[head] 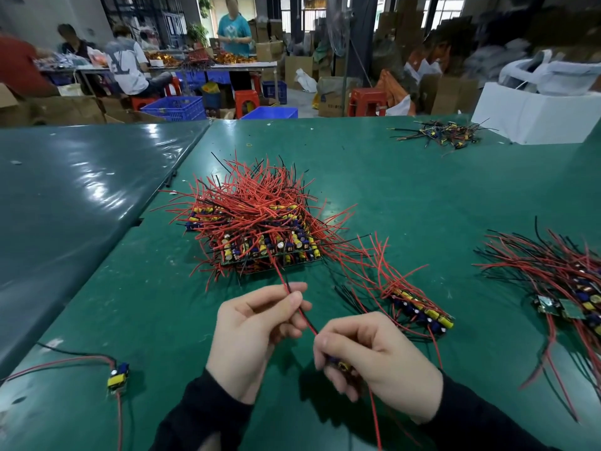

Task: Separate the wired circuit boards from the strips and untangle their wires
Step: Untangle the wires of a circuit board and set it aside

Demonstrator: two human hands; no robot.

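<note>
Lower left of frame: single wired circuit board (117, 376) lying on the green table (406, 196). Centre: stacked board strips (266, 245) under tangled red wires. Below: left hand (257, 333) pinching a red wire (300, 312); right hand (374, 356) curled round a small board (340, 364). Right: loose strip (422, 312), then another wired pile (572, 294).

Small factory / assembly workshop w/ warehouse space behind. Long desk (422, 196) in green mat, heaped w/ circuit boards (270, 245) trailing red & black wires — piecework. At back, another desk (208, 67) w/ workers (126, 66) sat or stood sorting similar stuff. Blue plastic crates (177, 108), red stools (366, 100), cardboard boxes (299, 71) stacked all round, bags on bare concrete floor (302, 100) — high ceiling, big windows (450, 8).
</note>
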